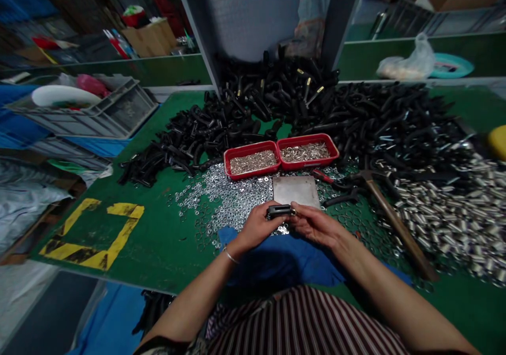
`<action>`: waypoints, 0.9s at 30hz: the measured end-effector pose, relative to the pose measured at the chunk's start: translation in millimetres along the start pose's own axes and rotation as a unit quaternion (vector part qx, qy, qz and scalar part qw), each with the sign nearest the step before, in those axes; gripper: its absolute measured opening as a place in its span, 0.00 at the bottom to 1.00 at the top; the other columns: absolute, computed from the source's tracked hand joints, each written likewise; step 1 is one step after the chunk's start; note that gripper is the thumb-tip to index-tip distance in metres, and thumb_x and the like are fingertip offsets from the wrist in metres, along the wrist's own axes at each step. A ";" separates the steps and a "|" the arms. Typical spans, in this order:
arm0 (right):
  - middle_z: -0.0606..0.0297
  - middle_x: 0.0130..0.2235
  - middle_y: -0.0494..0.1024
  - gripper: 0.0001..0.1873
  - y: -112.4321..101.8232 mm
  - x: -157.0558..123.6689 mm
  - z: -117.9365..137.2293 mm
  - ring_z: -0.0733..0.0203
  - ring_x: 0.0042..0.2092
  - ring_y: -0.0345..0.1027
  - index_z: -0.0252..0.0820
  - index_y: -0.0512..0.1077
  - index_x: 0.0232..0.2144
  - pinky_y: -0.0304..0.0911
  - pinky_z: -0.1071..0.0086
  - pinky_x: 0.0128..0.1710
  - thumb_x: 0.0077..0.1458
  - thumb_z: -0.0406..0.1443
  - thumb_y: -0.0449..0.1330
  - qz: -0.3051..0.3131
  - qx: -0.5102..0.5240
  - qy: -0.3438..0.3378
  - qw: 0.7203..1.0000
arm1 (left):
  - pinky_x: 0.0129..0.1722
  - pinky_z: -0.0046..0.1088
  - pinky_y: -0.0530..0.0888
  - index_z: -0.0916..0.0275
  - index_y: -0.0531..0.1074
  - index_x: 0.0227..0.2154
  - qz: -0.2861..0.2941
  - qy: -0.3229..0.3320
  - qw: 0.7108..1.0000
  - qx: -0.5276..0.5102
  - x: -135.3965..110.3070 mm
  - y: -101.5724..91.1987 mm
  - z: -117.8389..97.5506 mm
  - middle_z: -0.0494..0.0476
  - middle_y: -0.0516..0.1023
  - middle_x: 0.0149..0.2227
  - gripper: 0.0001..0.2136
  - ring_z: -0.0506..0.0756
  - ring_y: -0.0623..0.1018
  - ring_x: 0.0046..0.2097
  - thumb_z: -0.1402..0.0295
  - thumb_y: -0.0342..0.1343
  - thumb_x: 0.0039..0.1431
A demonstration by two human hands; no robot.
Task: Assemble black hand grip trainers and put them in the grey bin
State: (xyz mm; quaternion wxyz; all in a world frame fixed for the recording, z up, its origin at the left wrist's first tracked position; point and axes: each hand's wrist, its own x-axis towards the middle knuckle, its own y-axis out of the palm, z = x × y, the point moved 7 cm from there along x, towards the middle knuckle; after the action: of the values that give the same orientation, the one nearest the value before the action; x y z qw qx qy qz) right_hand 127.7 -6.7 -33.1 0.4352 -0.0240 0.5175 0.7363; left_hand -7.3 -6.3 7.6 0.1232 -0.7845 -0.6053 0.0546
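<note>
Both hands meet over a blue cloth [272, 260] at the near edge of the green table [166, 239]. My left hand [256, 226] and my right hand [314, 223] pinch the two ends of one small black part [280, 210], held level between them. Just beyond it lies a flat grey metal plate [295, 190] amid a spread of silver washers [229, 197]. Two red trays [253, 159] [307, 150] of small metal pieces stand side by side behind the plate.
A big heap of black parts [316, 107] fills the table's far side. Silver cylinders [450, 213] lie at the right, with a wooden-handled hammer [391, 218] beside them. Grey crates [98, 112] stand at the left; yellow tape [95, 234] marks the table.
</note>
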 end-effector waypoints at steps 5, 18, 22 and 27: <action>0.70 0.25 0.72 0.18 -1.4 -1.4 21.2 0.73 0.21 0.60 0.39 0.70 0.32 0.58 0.78 0.18 0.53 0.46 0.70 -0.064 -0.182 -0.122 0.974 | 0.48 0.36 0.74 0.61 0.78 0.42 0.001 0.014 0.999 0.034 -1.5 0.4 -1.3 0.58 0.81 0.41 0.08 0.57 0.80 0.44 0.64 0.61 0.62; 0.61 0.39 0.81 0.17 -12.9 -26.2 71.9 0.58 0.36 0.77 0.44 0.73 0.41 0.71 0.64 0.37 0.54 0.46 0.68 -0.164 -0.398 -0.282 0.857 | 0.36 0.27 0.70 0.60 0.65 0.49 -0.043 -0.087 0.990 -0.102 12.6 -10.5 14.1 0.49 0.72 0.28 0.14 0.51 0.74 0.31 0.56 0.54 0.68; 0.64 0.35 0.80 0.19 -5.1 -19.3 58.5 0.60 0.34 0.77 0.44 0.70 0.37 0.73 0.64 0.38 0.50 0.47 0.71 -0.178 -0.284 -0.294 0.895 | 0.37 0.28 0.70 0.60 0.64 0.48 -0.088 -0.078 0.991 -0.069 22.8 3.5 15.3 0.50 0.71 0.33 0.13 0.50 0.73 0.33 0.58 0.51 0.69; 0.67 0.35 0.79 0.17 8.8 -20.0 43.8 0.63 0.34 0.75 0.45 0.68 0.37 0.72 0.66 0.41 0.53 0.46 0.69 -0.206 -0.211 -0.349 0.889 | 0.35 0.27 0.71 0.60 0.62 0.49 -0.102 -0.093 0.987 -0.078 22.2 11.0 11.7 0.50 0.71 0.33 0.13 0.49 0.72 0.32 0.57 0.50 0.70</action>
State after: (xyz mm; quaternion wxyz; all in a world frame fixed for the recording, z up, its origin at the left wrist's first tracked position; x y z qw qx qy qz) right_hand 152.4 14.6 3.4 0.7145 0.0374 0.1481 0.6827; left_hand 6.0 14.0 -5.2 0.0100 -0.7173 -0.6934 0.0674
